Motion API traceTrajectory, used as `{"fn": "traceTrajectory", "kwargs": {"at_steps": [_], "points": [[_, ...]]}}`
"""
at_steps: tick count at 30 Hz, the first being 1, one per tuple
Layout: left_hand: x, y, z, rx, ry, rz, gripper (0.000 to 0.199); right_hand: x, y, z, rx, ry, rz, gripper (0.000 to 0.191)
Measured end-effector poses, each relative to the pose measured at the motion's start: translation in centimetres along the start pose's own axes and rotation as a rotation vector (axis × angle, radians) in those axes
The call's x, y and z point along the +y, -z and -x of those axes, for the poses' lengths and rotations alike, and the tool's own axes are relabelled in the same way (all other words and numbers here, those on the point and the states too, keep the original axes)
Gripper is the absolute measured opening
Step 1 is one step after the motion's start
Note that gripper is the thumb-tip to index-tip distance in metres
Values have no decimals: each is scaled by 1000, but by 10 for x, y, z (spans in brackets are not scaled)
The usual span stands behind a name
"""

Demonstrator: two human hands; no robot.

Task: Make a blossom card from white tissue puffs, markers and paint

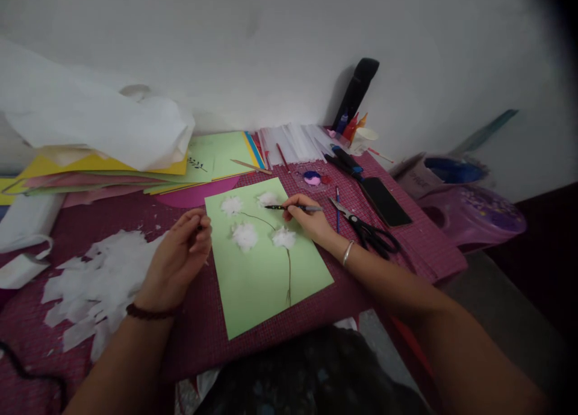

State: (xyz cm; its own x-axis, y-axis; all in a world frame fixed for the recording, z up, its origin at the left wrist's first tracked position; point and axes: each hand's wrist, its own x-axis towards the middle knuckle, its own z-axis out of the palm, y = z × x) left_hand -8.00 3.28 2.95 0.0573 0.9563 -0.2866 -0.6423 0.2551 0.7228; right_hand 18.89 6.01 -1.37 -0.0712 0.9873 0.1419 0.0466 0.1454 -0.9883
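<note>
A light green sheet (pixel 266 270) lies on the magenta mat (pixel 198 324) in front of me. Several white fluffy paper flowers (pixel 245 235) are stuck on it, joined by thin dark drawn stems. My right hand (pixel 309 217) holds a dark pen (pixel 293 208) with its tip on the sheet near the top right flower. My left hand (pixel 180 255) rests curled on the mat just left of the sheet, pinching something small that I cannot make out.
White paper scraps (pixel 90 288) lie at the left. Black scissors (pixel 368 229), a blue brush (pixel 337 210), a black phone (pixel 385 201) and a paint palette (pixel 312 177) sit at the right. Coloured paper sheets (pixel 135 174) and white tissue (pixel 99 126) are stacked behind. A purple container (pixel 469 213) stands far right.
</note>
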Motion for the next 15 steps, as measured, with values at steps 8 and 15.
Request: {"fn": "traceTrajectory", "kwargs": {"at_steps": [8, 15], "points": [[-6, 1, -6, 307, -39, -21, 36, 4, -3, -3, 30, 30, 67, 7], [-17, 5, -7, 295, -24, -42, 26, 10, -2, 1, -25, 42, 135, 8]]}}
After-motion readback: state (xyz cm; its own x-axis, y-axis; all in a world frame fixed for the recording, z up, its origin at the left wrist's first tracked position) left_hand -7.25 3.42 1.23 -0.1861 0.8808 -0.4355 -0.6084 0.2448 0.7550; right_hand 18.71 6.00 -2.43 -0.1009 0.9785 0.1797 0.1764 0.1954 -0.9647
